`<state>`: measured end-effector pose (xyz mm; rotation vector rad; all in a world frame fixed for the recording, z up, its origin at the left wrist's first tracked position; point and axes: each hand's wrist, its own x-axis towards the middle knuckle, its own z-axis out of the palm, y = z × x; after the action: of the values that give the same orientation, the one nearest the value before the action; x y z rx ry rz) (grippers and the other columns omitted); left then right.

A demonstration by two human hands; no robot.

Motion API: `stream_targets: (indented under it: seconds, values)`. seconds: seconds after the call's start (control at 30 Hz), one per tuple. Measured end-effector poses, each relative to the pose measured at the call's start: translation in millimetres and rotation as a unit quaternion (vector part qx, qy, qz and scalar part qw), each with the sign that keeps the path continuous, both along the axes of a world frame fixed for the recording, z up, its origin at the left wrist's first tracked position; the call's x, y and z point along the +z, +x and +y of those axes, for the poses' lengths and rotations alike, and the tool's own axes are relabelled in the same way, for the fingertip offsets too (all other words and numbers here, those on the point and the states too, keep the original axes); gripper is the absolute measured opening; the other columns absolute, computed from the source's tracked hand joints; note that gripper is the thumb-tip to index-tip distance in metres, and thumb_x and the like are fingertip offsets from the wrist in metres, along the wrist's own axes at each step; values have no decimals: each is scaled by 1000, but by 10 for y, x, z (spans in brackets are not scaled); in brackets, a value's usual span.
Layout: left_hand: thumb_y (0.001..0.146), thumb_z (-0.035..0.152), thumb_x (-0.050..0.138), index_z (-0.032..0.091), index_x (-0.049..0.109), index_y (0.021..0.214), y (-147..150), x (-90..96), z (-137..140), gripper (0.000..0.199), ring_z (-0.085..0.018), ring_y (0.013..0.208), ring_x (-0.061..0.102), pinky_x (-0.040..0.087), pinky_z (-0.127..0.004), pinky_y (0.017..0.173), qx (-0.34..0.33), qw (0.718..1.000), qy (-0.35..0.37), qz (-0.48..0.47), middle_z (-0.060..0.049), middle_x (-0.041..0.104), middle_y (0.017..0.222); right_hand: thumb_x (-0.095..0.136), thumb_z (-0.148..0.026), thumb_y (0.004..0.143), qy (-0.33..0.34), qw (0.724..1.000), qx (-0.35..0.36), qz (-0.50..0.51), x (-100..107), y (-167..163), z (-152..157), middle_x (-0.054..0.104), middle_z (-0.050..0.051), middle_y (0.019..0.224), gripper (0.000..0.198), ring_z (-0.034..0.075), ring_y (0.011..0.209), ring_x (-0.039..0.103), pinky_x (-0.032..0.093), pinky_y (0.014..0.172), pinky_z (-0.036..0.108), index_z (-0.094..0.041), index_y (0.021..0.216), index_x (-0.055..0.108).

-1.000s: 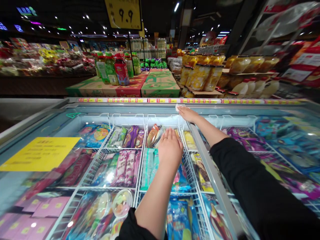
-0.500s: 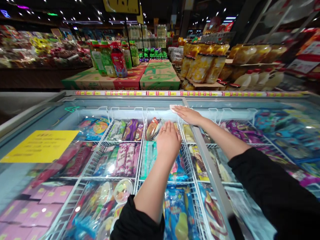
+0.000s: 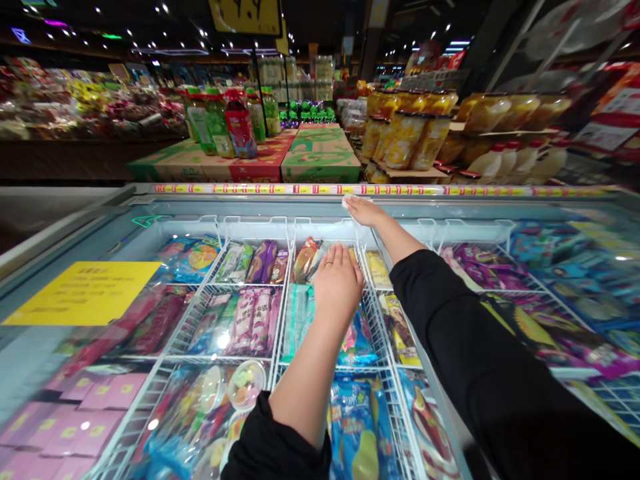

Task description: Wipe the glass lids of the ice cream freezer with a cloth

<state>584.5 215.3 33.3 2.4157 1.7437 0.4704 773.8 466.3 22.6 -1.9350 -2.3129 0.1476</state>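
My left hand (image 3: 339,281) lies flat with fingers stretched out on the glass lid (image 3: 190,205) of a chest freezer and holds nothing. A ring shows on one finger. Farther away and to the right, my right hand (image 3: 367,211) presses a small white cloth (image 3: 346,201) against the lid's far edge; I cannot tell whether it is fabric or paper. Most of the cloth is hidden under the fingers. Below the glass, wire baskets (image 3: 220,284) hold packaged ice creams, such as pink wrapped bars (image 3: 253,320) and blue packs (image 3: 350,420).
A yellow notice (image 3: 83,293) is on the glass at the left. Price labels (image 3: 320,190) run along the freezer's far rim. Behind it stand cartons (image 3: 320,157), juice bottles (image 3: 241,127) and jars of yellow fruit (image 3: 407,137).
My right hand has moved away from me and slightly left with the white cloth, from the glass to the lid's far edge. My left hand has stayed in place.
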Motion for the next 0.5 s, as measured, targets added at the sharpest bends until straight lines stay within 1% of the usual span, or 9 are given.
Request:
stream_targets:
  seconds: [0.13, 0.23, 0.3, 0.37, 0.43, 0.5]
  values:
    - [110, 26, 38, 2, 46, 163, -3, 19, -7, 58, -24, 161, 39, 31, -38, 133, 0, 1000, 4, 6, -16, 42, 170, 26, -35, 111, 25, 999, -32, -3, -45, 84, -92, 27, 19, 178, 66, 30, 166, 25, 20, 135, 43, -1, 166, 39]
    - [110, 25, 39, 3, 48, 162, 7, 16, -8, 57, -25, 160, 40, 33, -40, 133, 0, 1000, 8, 4, -16, 43, 170, 25, -34, 110, 43, 998, -42, -12, -128, 77, -285, 34, 23, 175, 66, 30, 164, 29, 23, 134, 44, 2, 164, 41]
    - [110, 24, 39, 4, 49, 161, 14, 4, -5, 56, -26, 160, 41, 34, -41, 133, 4, 1000, 9, 0, -16, 44, 169, 25, -35, 110, 62, 997, -33, -22, -178, 59, -427, 39, 23, 173, 66, 30, 163, 33, 25, 134, 46, 0, 163, 43]
    - [109, 24, 40, 4, 49, 161, 20, -12, 0, 56, -26, 160, 41, 34, -42, 133, 6, 1000, 13, -3, -17, 44, 169, 25, -35, 111, 75, 997, -4, -32, -195, 53, -514, 40, 20, 173, 65, 29, 162, 35, 24, 134, 46, -3, 164, 44]
    - [109, 24, 42, 4, 49, 161, 21, -27, 4, 56, -27, 160, 41, 34, -42, 133, 4, 1000, 20, -4, -17, 44, 169, 26, -36, 111, 66, 997, 33, -33, -169, 66, -499, 38, 16, 174, 65, 26, 162, 35, 22, 135, 42, -7, 166, 43]
    - [108, 24, 43, 5, 50, 160, 18, -37, 6, 56, -27, 159, 42, 34, -43, 133, 3, 1000, 27, -4, -17, 45, 169, 29, -37, 111, 51, 997, 46, -24, -117, 92, -378, 36, 11, 176, 64, 24, 163, 34, 23, 135, 39, -11, 168, 42]
